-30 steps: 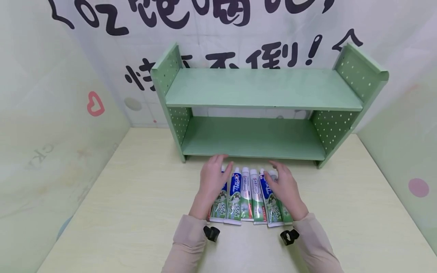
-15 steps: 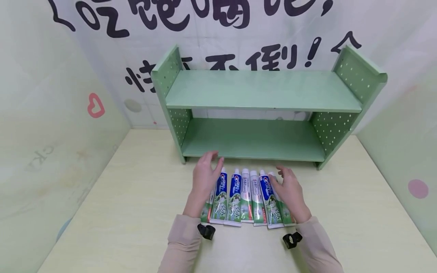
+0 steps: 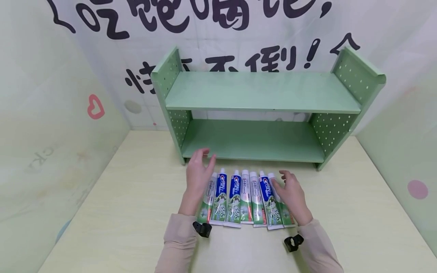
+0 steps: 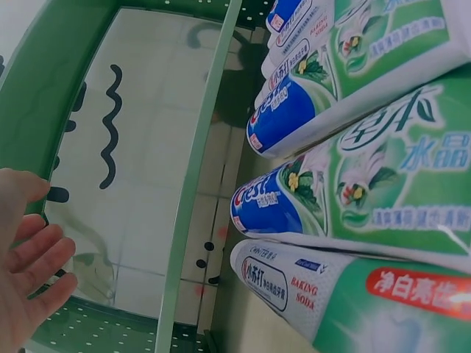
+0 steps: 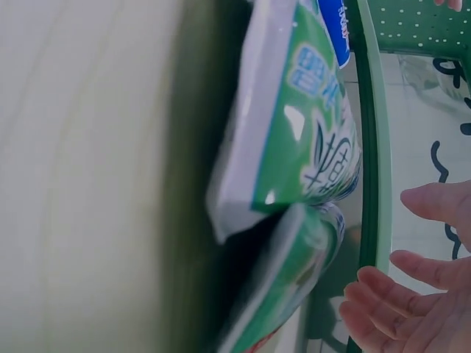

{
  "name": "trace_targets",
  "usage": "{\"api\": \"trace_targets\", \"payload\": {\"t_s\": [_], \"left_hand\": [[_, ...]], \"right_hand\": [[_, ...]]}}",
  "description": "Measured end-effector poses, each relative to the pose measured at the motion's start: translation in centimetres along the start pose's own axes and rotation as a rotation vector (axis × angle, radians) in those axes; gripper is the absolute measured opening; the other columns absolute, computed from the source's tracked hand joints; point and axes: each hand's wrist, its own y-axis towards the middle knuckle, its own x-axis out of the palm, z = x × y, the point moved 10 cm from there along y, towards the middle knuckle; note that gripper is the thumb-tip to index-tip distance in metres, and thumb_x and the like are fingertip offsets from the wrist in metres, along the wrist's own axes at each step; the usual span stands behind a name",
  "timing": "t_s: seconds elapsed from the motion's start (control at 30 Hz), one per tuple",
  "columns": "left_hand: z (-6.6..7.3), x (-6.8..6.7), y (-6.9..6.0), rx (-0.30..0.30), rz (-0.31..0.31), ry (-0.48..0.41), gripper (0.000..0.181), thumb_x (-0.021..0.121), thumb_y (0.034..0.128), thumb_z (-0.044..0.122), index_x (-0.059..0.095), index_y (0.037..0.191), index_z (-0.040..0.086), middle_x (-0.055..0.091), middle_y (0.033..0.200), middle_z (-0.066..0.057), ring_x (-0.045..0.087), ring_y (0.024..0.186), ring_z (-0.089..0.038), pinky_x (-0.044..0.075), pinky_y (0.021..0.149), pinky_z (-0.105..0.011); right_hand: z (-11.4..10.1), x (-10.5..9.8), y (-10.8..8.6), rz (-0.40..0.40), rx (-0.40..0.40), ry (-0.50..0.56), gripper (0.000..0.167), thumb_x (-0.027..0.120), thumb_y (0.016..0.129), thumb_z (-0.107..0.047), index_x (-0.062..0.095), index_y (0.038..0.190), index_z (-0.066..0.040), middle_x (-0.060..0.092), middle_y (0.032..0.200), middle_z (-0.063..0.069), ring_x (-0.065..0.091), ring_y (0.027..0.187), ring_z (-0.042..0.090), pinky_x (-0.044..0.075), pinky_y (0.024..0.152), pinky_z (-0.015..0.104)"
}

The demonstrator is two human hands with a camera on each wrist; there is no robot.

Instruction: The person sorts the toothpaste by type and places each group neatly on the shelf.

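Toothpaste tubes (image 3: pixel 246 199): I count seven, lying flat on the counter (image 3: pixel 136 212) in a slightly fanned row, just in front of the green shelf (image 3: pixel 252 91); neighbours touch or nearly touch.
Orientation: white caps (image 3: pixel 223 170) face the shelf; crimped ends (image 3: pixel 232 226) face the person.
Printing: some blue and green, others pale and green with "Baking Soda" lettering.
Left grip (image 3: pixel 199 172): wide, holding nothing; fingers and thumb apart, above the cap end of the leftmost tube (image 3: pixel 206 206). The left wrist view shows it clear of the tubes in sight.
Right grip (image 3: pixel 293 194): loosely open, empty; nearest the rightmost tube (image 3: pixel 285 212), which it partly hides in the head view. Whether the thumb brushes that tube, I cannot tell.
Weight and feel: likely light; soft-walled and plump, so a hard squeeze would probably dent the body.
Surface: glossy, reflecting light; probably a little slippery, though hardly fragile.
Best hold: I judge a gentle pinch across the sides at mid-body or near the shoulder, stiffer there than at the thin crimp.
Caution: close spacing may let fingers nudge a neighbour; the outer tubes offer one free side.
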Motion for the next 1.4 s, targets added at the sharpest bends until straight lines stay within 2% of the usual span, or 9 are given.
{"api": "trace_targets", "payload": {"t_s": [0.3,0.57,0.8,1.1,1.4], "left_hand": [[-1.0,-1.6,0.6,-0.002,0.106,-0.046,0.037,0.063,0.0849,0.021,0.055,0.110,-0.004,0.063,0.102,-0.018,0.060,0.095,-0.029,0.053,0.086,-0.038],[-2.0,-2.4,1.0,-0.020,0.143,-0.087,0.039,0.064,0.0841,0.019,0.052,0.112,-0.006,0.062,0.102,-0.020,0.059,0.095,-0.030,0.053,0.086,-0.040],[-2.7,-3.1,1.3,-0.028,0.179,-0.127,0.039,0.063,0.0842,0.017,0.050,0.113,-0.007,0.059,0.102,-0.020,0.058,0.096,-0.030,0.052,0.087,-0.041],[-3.8,-4.2,1.5,-0.063,0.249,-0.178,0.045,0.063,0.0847,0.016,0.044,0.118,-0.008,0.053,0.111,-0.021,0.053,0.105,-0.031,0.047,0.096,-0.038],[-5.9,-5.2,1.9,-0.134,0.307,-0.198,0.046,0.062,0.0847,0.015,0.040,0.120,-0.004,0.049,0.112,-0.019,0.052,0.103,-0.029,0.048,0.090,-0.040]], "right_hand": [[1.1,0.7,-0.3,-0.076,0.077,0.000,0.053,0.056,0.088,-0.027,0.043,0.126,0.008,0.053,0.109,0.030,0.057,0.089,0.036,0.054,0.067,0.041],[1.9,1.3,-0.3,-0.101,0.118,-0.003,0.054,0.054,0.089,-0.027,0.040,0.128,0.007,0.052,0.109,0.028,0.056,0.088,0.034,0.052,0.065,0.039],[2.1,1.5,-0.6,-0.105,0.131,0.013,0.054,0.055,0.089,-0.026,0.041,0.127,0.008,0.053,0.107,0.028,0.056,0.085,0.032,0.052,0.063,0.037],[2.1,1.8,-0.8,-0.102,0.124,0.035,0.051,0.056,0.088,-0.022,0.042,0.125,0.010,0.054,0.102,0.027,0.056,0.083,0.030,0.052,0.062,0.034],[2.0,1.7,-0.9,-0.106,0.121,0.037,0.049,0.057,0.088,-0.020,0.043,0.123,0.010,0.055,0.096,0.024,0.057,0.079,0.028,0.049,0.057,0.031]]}}
